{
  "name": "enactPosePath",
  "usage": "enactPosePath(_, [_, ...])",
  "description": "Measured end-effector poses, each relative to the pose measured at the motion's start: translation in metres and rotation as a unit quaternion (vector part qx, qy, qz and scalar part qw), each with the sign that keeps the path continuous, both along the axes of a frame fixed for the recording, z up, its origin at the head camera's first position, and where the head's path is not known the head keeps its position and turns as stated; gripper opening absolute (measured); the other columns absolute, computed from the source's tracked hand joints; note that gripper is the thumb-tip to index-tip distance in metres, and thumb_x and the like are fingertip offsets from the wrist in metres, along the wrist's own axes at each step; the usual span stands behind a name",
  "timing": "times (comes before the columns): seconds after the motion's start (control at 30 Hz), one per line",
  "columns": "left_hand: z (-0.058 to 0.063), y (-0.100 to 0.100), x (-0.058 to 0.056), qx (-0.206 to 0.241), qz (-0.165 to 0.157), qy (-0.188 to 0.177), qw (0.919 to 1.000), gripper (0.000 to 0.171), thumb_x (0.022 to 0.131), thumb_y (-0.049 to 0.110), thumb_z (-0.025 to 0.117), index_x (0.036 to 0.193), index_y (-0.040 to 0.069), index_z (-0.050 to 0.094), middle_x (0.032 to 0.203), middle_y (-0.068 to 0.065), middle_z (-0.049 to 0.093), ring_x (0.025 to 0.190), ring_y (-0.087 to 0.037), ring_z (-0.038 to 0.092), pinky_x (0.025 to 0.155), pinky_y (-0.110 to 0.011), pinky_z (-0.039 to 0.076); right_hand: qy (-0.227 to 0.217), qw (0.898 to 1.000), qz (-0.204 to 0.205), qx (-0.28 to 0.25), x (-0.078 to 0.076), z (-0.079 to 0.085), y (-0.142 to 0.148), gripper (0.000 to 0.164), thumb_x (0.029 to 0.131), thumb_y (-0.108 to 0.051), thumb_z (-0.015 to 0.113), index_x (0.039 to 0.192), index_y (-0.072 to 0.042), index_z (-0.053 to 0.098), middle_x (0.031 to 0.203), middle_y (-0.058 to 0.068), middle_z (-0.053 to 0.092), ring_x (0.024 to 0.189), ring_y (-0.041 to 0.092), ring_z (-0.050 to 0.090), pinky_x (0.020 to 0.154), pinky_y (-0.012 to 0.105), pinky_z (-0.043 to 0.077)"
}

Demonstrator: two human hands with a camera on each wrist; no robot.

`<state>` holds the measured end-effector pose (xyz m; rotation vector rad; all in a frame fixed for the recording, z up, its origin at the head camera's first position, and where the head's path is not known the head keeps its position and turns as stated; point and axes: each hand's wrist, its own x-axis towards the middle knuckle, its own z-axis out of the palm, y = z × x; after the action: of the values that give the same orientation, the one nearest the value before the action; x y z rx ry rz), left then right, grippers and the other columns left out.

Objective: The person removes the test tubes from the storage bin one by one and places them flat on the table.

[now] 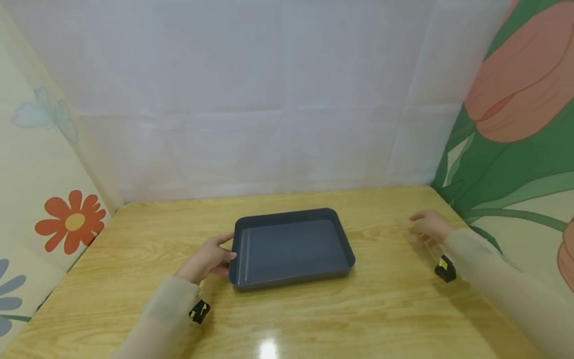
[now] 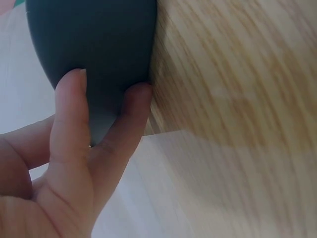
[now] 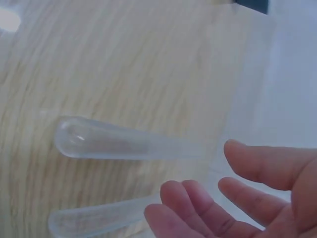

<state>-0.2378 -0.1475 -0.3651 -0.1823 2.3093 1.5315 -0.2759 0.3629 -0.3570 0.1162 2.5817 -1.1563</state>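
Note:
A dark grey rectangular tray (image 1: pixel 296 244) with raised walls lies on the wooden table, slightly turned. At its left end my left hand (image 1: pixel 212 257) holds the wall. In the left wrist view, the thumb and a finger of that hand (image 2: pixel 74 168) meet the tray's dark end (image 2: pixel 99 44). Over on the right, my right hand (image 1: pixel 431 225) hovers with its fingers loosely bent, beside a clear plastic piece (image 1: pixel 423 249). The right wrist view shows two see-through, round-ended lengths (image 3: pixel 114 141) near this hand (image 3: pixel 247 203), apart from its fingertips; their full shape is unclear.
The wooden table (image 1: pixel 305 319) ends at a white cloth backdrop (image 1: pixel 269 124). Flower-patterned panels (image 1: pixel 529 99) stand at both sides. Each wrist carries a small black device (image 1: pixel 445 269).

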Motion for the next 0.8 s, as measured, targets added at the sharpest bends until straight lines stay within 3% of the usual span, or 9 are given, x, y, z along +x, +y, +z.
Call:
enactPosePath(0.13, [-0.002,0.000,0.001,0.000,0.004,-0.001,1.0000,0.067,0.094,-0.008,0.054,0.152,-0.003,0.021,0.111,-0.030,0.061,0.065,-0.018,0.064,0.051,-0.029,0.056,-0.010,1.000,0.010,-0.019,0.003,0.009,0.001,0.060,0.093,-0.008,0.053,0.139,0.019,0.026,0.099,0.020,0.063,0.076,0.024,0.057,0.062,0.037,0.053])
enactPosePath(0.33, [-0.002,0.000,0.000,0.003,0.002,0.002,1.0000,0.067,0.094,-0.008,0.054,0.152,-0.002,0.022,0.112,-0.030,0.062,0.065,-0.019,0.065,0.052,-0.029,0.056,-0.024,0.999,0.030,-0.034,0.008,0.016,0.002,0.061,0.097,-0.012,0.050,0.142,0.018,0.022,0.115,0.033,0.056,0.090,0.029,0.060,0.068,0.041,0.056])
enactPosePath(0.53, [-0.003,0.000,0.001,-0.001,0.003,0.000,1.0000,0.066,0.094,-0.007,0.054,0.152,-0.003,0.022,0.112,-0.030,0.061,0.066,-0.018,0.064,0.051,-0.028,0.056,-0.025,0.997,0.035,-0.063,0.011,0.019,-0.005,0.062,0.098,-0.013,0.051,0.143,0.017,0.023,0.123,0.033,0.053,0.091,0.024,0.064,0.071,0.042,0.057])
enactPosePath(0.8, [-0.002,0.000,0.001,-0.006,0.004,0.002,1.0000,0.066,0.094,-0.007,0.053,0.152,-0.002,0.023,0.111,-0.029,0.062,0.067,-0.018,0.064,0.051,-0.028,0.055,-0.026,0.993,0.058,-0.096,0.012,0.028,-0.023,0.065,0.099,-0.017,0.052,0.146,0.015,0.021,0.134,0.037,0.045,0.102,0.031,0.062,0.075,0.041,0.058])
